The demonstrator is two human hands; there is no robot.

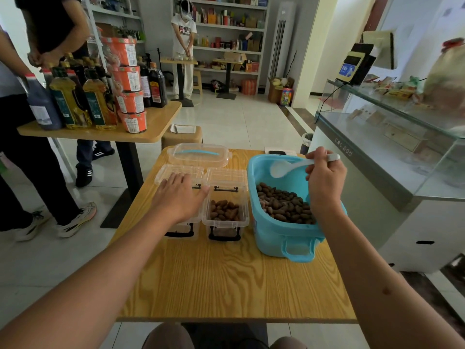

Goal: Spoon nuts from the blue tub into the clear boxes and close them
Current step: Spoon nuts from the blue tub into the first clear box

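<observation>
My right hand (324,183) grips the white plastic spoon (283,167) by its handle, its bowl held above the brown nuts (284,204) in the blue plastic tub (281,238). My left hand (180,195) lies flat, fingers straight, on the left clear plastic box (185,229). Just beside it the right clear box (226,210) stands open, partly filled, on the wooden table (226,280).

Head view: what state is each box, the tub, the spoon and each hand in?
right clear box: lid open, part-filled with nuts
left clear box: under the left hand, contents hidden
blue tub: uncovered, holds nuts
white spoon: empty, above the tub
left hand: flat
right hand: grips the spoon
</observation>
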